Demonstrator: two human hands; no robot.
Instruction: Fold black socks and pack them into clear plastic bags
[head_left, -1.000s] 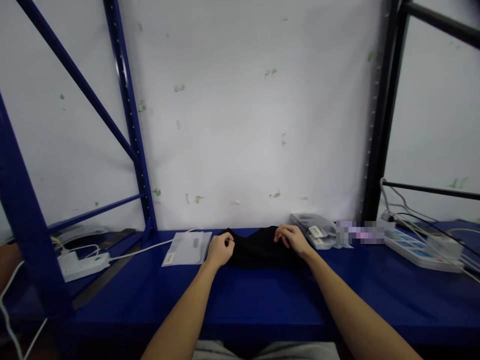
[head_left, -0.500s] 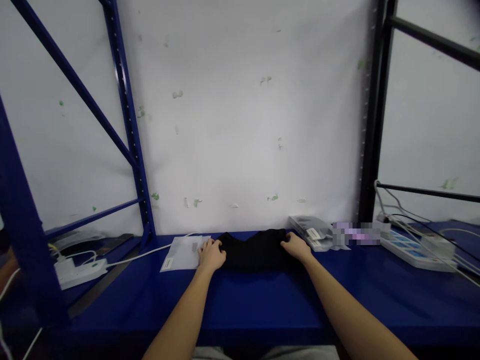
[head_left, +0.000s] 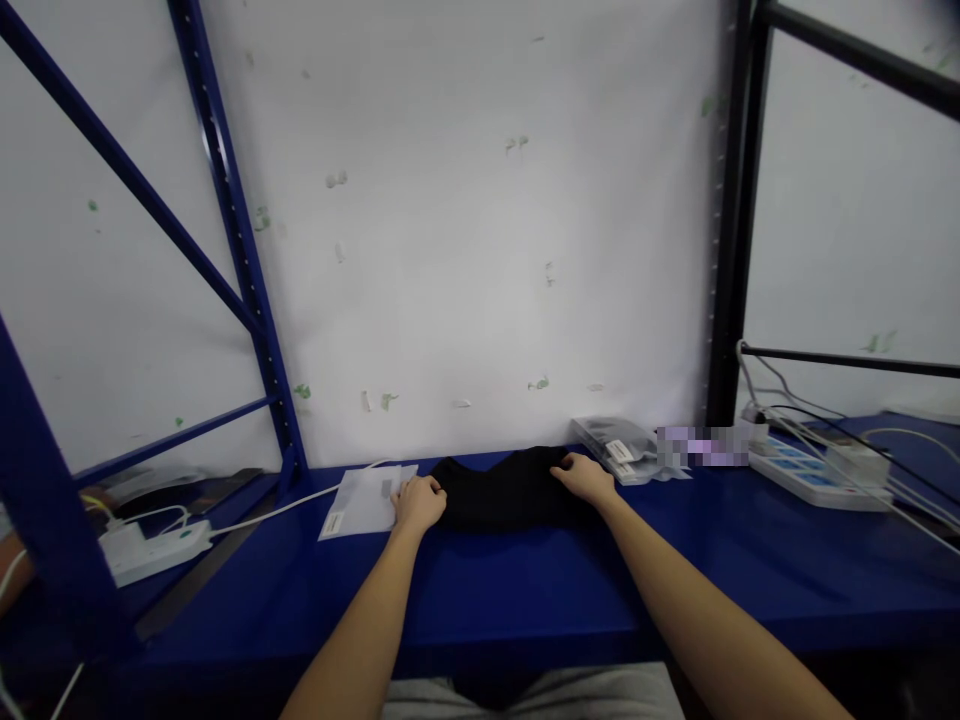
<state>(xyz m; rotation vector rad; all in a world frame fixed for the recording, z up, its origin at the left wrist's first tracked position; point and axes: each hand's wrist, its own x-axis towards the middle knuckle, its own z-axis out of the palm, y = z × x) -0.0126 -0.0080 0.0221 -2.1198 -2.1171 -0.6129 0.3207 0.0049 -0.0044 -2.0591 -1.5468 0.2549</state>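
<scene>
A black garment (head_left: pixel 499 495) lies spread on the blue tabletop, its far edge dipping in the middle. My left hand (head_left: pixel 419 504) is closed at the garment's left end, fingers curled and pinching the cloth. Beside that hand, partly behind its fingers, a translucent plastic bag (head_left: pixel 358 502) with a small white label lies flat. At the other end my right hand (head_left: pixel 585 478) grips the upper right corner between thumb and fingers. Just beyond it rest packaged items in clear plastic bags (head_left: pixel 619 452) with a white label.
The blue table (head_left: pixel 525 590) meets a white wall (head_left: pixel 450 250). A white power strip (head_left: pixel 161 550) with cables is at left. Another power strip (head_left: pixel 814 475) and a tangle of cables lie at right, near a blurred purple item (head_left: pixel 701 446). Blue and black rack posts flank the table.
The view has shifted and tilted slightly. Both hands stay on the garment's ends; my right hand's fingers sit slightly further inward over the cloth.
</scene>
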